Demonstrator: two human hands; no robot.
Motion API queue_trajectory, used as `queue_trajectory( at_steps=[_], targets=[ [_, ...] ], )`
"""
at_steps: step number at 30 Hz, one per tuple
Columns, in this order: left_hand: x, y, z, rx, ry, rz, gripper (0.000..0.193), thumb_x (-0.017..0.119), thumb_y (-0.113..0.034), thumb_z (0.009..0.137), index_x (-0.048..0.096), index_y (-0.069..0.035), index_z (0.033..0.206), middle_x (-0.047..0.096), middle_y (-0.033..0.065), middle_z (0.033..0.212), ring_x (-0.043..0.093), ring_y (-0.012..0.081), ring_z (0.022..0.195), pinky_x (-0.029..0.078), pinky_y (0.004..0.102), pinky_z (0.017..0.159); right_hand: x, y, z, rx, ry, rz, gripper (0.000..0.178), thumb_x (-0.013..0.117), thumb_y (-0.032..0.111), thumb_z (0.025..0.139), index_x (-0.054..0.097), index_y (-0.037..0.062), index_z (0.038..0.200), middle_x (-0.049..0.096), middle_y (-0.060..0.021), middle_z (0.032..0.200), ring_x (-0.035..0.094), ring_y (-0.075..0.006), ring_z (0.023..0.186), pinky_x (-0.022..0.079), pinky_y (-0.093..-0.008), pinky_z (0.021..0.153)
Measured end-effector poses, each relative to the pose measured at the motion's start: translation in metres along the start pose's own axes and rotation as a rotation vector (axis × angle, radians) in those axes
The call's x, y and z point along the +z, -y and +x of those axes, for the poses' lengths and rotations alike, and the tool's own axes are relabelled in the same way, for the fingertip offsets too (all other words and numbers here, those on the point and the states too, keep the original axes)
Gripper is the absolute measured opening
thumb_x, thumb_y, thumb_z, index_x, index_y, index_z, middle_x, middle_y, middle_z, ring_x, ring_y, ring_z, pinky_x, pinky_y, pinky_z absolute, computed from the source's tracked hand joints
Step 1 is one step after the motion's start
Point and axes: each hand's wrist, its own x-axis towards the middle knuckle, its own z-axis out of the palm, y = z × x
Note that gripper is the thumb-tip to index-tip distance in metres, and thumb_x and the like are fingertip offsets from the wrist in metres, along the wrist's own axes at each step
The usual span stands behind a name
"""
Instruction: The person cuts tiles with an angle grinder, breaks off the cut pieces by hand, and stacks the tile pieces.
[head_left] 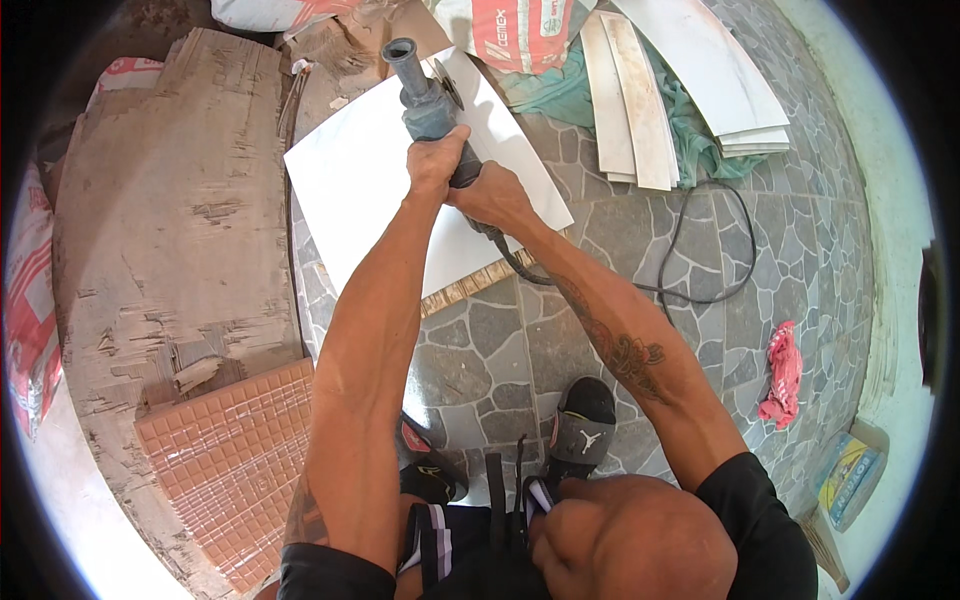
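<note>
Both my hands are closed around an angle grinder [430,118] with a dark blue-grey body. My left hand [436,160] grips it just behind the gear head, and my right hand [492,197] wraps the rear of its body. A dark side handle points up and away, and the thin cutting disc [447,84] stands on edge at the right of the head. Below the tool lies a large white tile [350,190]. I cannot tell whether the disc touches the tile. The black power cord [520,268] leaves the grinder behind my right hand.
The cord loops over the stone-patterned floor [620,240] on the right. Cut tile strips [630,100] and white panels [700,60] lie on green cloth at far right. Worn plywood [180,200] and a brown gridded tile [230,460] are at left. A red cloth [782,375] lies right.
</note>
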Motion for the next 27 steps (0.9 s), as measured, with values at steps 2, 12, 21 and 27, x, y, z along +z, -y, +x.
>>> queue_trajectory(
  at_steps=[2,12,21,27],
  targets=[
    [0.0,0.003,0.001,0.02,-0.003,-0.016,0.07,0.079,-0.04,0.07,0.065,0.014,0.112,0.069,0.0199,0.111,0.067,0.027,0.099,0.052,0.0361,0.086,0.0,0.0,-0.001,0.001,0.006,-0.003,0.075,0.082,0.063,0.06,0.07,-0.0045,0.091,0.073,-0.0194,0.09,0.073,-0.032,0.087,0.057,-0.0395,0.075],
    [0.004,0.009,-0.006,0.034,-0.005,-0.027,0.068,0.079,-0.04,0.07,0.066,0.015,0.108,0.069,0.019,0.107,0.067,0.0261,0.095,0.052,0.0365,0.084,0.002,-0.007,-0.007,-0.001,-0.003,0.001,0.075,0.082,0.062,0.06,0.07,-0.0044,0.092,0.073,-0.02,0.091,0.073,-0.0328,0.089,0.057,-0.0401,0.076],
    [0.004,0.013,-0.007,0.01,-0.02,-0.016,0.069,0.079,-0.04,0.069,0.066,0.016,0.107,0.069,0.0195,0.106,0.067,0.0258,0.093,0.052,0.0367,0.082,0.002,-0.008,-0.014,-0.001,-0.011,0.002,0.075,0.082,0.062,0.06,0.07,-0.0053,0.092,0.073,-0.0213,0.092,0.072,-0.0339,0.089,0.057,-0.0404,0.076],
    [0.009,0.013,-0.014,0.015,0.001,-0.027,0.066,0.079,-0.04,0.069,0.067,0.014,0.106,0.069,0.0184,0.103,0.067,0.0252,0.093,0.052,0.0365,0.081,0.002,-0.015,-0.015,0.001,-0.025,0.003,0.077,0.082,0.062,0.06,0.069,-0.0065,0.093,0.072,-0.0219,0.092,0.072,-0.0347,0.089,0.057,-0.041,0.077]
  ],
)
